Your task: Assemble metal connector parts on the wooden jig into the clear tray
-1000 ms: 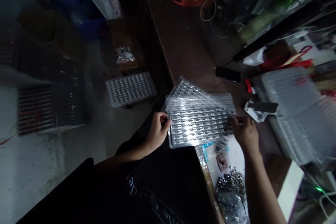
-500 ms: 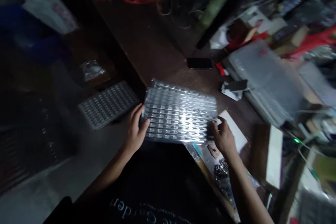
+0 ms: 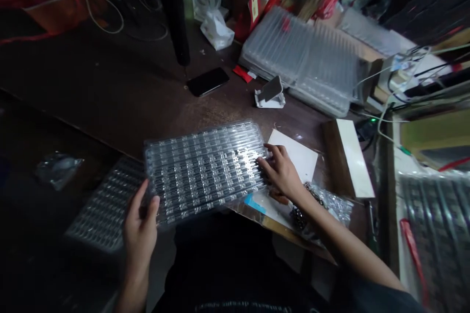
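Note:
A clear plastic tray [image 3: 205, 171] with rows of small dark parts in its pockets is held level in front of me, over the table's front edge. My left hand [image 3: 141, 220] grips its left end, thumb on top and the fingers partly hidden beneath. At the right end, my right hand [image 3: 281, 168] has its thumb on the tray and its fingers at the edge. A second tray of the same kind [image 3: 106, 205] lies lower down to the left, partly covered by the held one.
Behind the tray, a phone [image 3: 208, 82] and a small white stand [image 3: 270, 93] lie on the dark table [image 3: 121, 93]. Stacked clear trays [image 3: 301, 54] stand at the back right. Right of my right hand are a white-topped block [image 3: 354, 156] and a plastic bag [image 3: 338, 205].
My view has swung to the right, so the table things appear farther left. The tray stays between both hands; its layers looked offset at the far edge before and now line up more closely.

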{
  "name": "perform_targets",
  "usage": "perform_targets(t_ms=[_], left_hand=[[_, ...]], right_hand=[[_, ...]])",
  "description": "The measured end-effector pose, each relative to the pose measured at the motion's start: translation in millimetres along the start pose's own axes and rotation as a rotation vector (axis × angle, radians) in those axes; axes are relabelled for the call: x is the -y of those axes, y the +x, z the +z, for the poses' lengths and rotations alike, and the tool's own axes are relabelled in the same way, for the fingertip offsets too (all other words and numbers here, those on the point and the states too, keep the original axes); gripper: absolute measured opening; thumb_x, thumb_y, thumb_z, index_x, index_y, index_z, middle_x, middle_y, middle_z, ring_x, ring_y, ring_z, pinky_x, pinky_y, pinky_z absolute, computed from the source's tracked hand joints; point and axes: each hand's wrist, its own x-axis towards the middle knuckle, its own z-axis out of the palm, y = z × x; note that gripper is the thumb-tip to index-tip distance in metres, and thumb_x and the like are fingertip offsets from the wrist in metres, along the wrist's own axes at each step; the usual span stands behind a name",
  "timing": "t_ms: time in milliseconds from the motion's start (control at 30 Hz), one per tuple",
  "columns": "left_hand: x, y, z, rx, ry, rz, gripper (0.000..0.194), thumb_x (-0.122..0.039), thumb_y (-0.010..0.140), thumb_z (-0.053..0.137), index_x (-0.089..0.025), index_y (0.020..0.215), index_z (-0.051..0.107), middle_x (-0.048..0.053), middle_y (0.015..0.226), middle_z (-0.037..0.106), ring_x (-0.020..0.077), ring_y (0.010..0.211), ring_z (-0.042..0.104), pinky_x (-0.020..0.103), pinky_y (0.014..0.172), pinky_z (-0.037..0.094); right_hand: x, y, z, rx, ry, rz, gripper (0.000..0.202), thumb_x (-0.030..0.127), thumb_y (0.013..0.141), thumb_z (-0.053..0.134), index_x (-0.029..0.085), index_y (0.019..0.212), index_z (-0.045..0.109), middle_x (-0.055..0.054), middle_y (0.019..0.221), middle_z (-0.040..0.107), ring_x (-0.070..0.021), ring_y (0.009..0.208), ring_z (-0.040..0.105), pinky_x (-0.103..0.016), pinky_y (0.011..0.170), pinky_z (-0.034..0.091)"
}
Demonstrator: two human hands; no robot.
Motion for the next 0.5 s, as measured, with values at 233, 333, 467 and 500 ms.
perform_targets(t_ms=[233, 333, 467, 500], left_hand=[[-24, -1, -12.1, 0.028, 0.052, -0.119, 0.062, -0.052, 0.08, 0.074, -0.026, 0.135, 0.064, 0.007, 0.125, 0.069, 0.0265, 0.109, 0.067, 0.045, 0.105, 0.051], [-34, -7, -16.8, -0.016, -0.047, -0.102, 0.058, -0.046, 0.079, 0.077, -0.028, 0.133, 0.065, 0.006, 0.13, 0.068, 0.026, 0.114, 0.066, 0.044, 0.109, 0.05], [-44, -7, -23.4, -0.063, -0.133, -0.075, 0.056, -0.043, 0.079, 0.078, -0.032, 0.132, 0.066, 0.002, 0.129, 0.07, 0.0277, 0.12, 0.065, 0.047, 0.114, 0.047], [-44, -4, -23.7, -0.067, -0.134, -0.057, 0.057, -0.043, 0.078, 0.079, -0.032, 0.132, 0.066, 0.002, 0.129, 0.07, 0.0285, 0.121, 0.065, 0.048, 0.115, 0.047]], right_hand=[[-6, -1, 6, 0.016, 0.135, 0.044, 0.055, 0.059, 0.097, 0.049, 0.021, 0.137, 0.051, -0.013, 0.119, 0.06, -0.0286, 0.104, 0.064, -0.044, 0.093, 0.051], [-7, -4, 5, -0.005, 0.189, 0.044, 0.054, 0.058, 0.096, 0.05, 0.021, 0.135, 0.052, -0.011, 0.113, 0.06, -0.0259, 0.093, 0.064, -0.044, 0.09, 0.052], [-2, -4, -3, -0.018, 0.243, 0.048, 0.055, 0.059, 0.096, 0.051, 0.022, 0.136, 0.051, -0.009, 0.111, 0.06, -0.0211, 0.077, 0.061, -0.043, 0.082, 0.053], [-1, -1, -5, -0.025, 0.243, 0.044, 0.055, 0.059, 0.095, 0.051, 0.022, 0.136, 0.051, -0.009, 0.112, 0.06, -0.021, 0.076, 0.061, -0.043, 0.082, 0.053]])
